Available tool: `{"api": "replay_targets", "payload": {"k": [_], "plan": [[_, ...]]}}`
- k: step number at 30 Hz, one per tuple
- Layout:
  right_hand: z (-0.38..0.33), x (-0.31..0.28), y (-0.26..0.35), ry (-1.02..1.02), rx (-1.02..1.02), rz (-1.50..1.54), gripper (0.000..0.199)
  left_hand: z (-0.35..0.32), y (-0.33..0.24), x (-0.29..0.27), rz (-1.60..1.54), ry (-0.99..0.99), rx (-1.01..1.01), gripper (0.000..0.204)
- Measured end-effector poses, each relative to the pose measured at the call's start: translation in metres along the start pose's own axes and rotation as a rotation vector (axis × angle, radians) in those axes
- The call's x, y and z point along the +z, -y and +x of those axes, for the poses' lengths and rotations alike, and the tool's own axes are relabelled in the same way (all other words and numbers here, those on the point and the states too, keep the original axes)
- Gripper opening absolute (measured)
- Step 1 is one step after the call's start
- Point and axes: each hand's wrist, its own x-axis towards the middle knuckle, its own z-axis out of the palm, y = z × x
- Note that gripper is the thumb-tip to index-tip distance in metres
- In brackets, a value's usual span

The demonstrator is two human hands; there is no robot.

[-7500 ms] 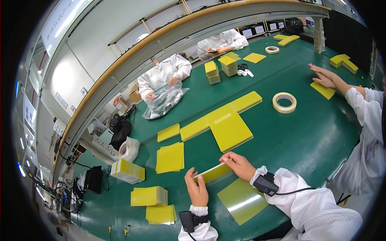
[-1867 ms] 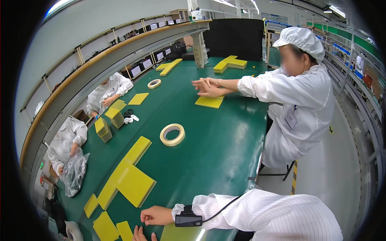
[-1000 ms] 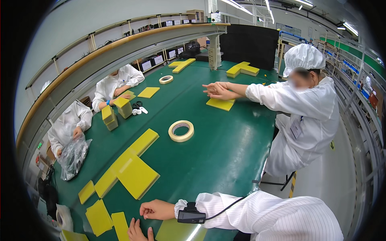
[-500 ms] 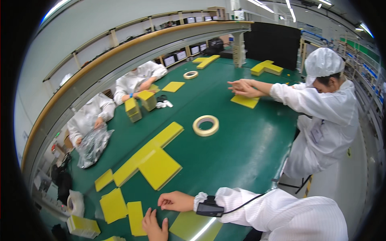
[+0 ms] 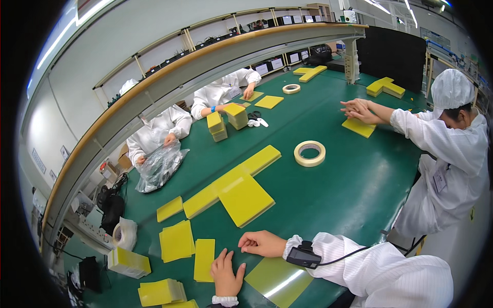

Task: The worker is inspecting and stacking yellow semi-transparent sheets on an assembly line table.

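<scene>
My left hand (image 5: 227, 274) rests near the table's front edge, thumb apart and fingers extended, with nothing visible in it. Its fingertips are beside a narrow yellow sheet (image 5: 204, 261). Just to the right, my right hand (image 5: 263, 243) hovers with its fingers curled toward the thumb; whatever may be between them is too small to make out. Under the right wrist lies a larger, shiny translucent yellow sheet (image 5: 280, 280). A black device (image 5: 304, 255) with a cable is strapped on that wrist.
Yellow stacks (image 5: 246, 200) form a T shape ahead on the green table (image 5: 328, 205). A tape roll (image 5: 309, 153) lies beyond, and more stacks (image 5: 162, 292) sit at left. One co-worker (image 5: 436, 138) stands at right; two others sit across, one handling a clear bag (image 5: 162, 164).
My view has swung left, so the scene sits further right in the picture. My hands keep nearly the same pose over the sheets. A seated co-worker's hand has moved onto a yellow sheet.
</scene>
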Motion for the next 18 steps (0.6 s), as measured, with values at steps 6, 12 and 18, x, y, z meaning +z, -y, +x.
{"api": "replay_targets", "payload": {"k": [6,12,18], "plan": [[-0.0003,-0.0010,-0.0022,-0.003,-0.067,-0.013,0.016,0.0006,-0.0020,0.0002,-0.027,-0.018,0.001,0.048],[-0.0012,-0.0024,0.0002,0.015,-0.042,-0.029,0.016,0.0007,-0.0031,-0.0003,-0.023,-0.009,-0.014,0.048],[-0.0008,-0.0025,0.0010,0.034,-0.035,-0.038,0.016,0.0007,-0.0027,-0.0001,-0.018,-0.005,-0.007,0.048]]}}
